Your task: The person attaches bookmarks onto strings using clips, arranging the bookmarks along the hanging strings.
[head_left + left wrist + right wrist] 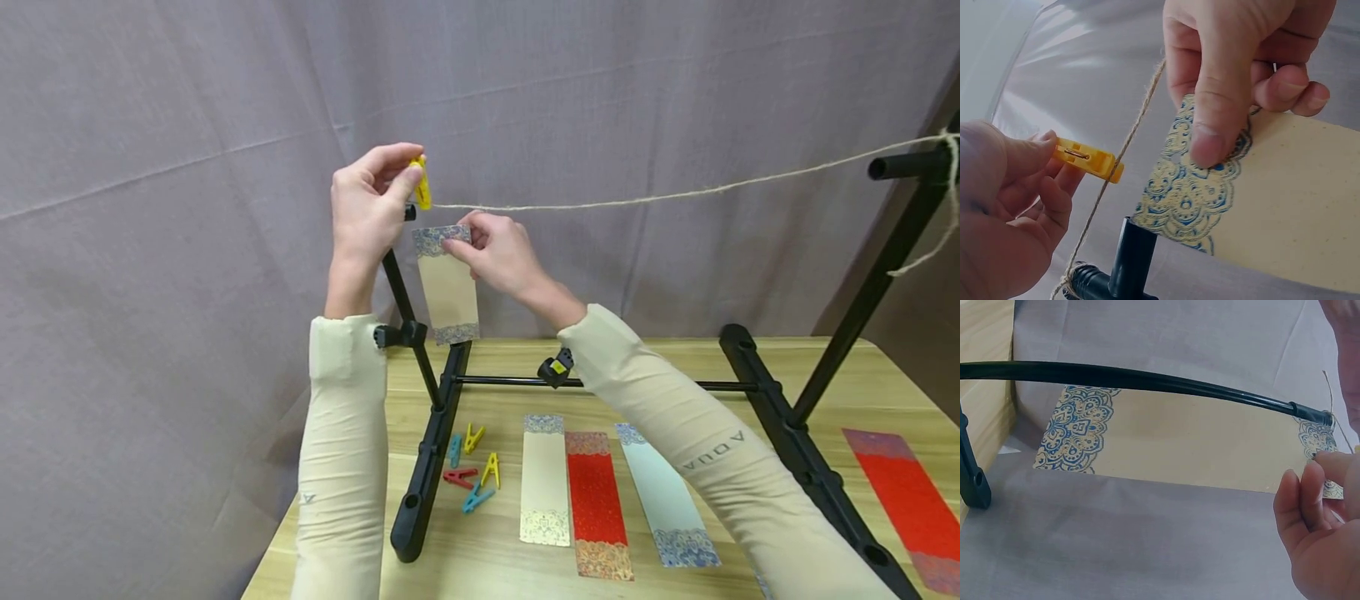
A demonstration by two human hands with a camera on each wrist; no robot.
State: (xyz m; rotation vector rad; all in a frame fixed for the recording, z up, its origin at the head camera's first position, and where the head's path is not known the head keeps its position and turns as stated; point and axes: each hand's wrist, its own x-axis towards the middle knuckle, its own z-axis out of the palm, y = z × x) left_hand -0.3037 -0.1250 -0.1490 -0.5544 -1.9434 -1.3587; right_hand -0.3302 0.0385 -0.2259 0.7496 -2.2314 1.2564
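Note:
My left hand (367,204) pinches a yellow clothespin (423,185) between thumb and fingers, near the left end of a string (600,204). In the left wrist view, the tip of the clothespin (1088,159) overlaps the string (1141,119); whether it bites on it I cannot tell. A cream card (450,287) with blue lace-pattern ends hangs just below the string. My right hand (506,254) pinches its top edge, thumb in front. The right wrist view shows the card's length (1197,440) beside a black tube, the right hand (1325,531) at its patterned end.
A black stand (442,450) carries the string between its two sides. On the wooden table (465,567) lie several clothespins, among them a red one (460,477). Further right are a cream card (545,483), a red card (596,500), a pale blue card (667,500) and another red card (903,500).

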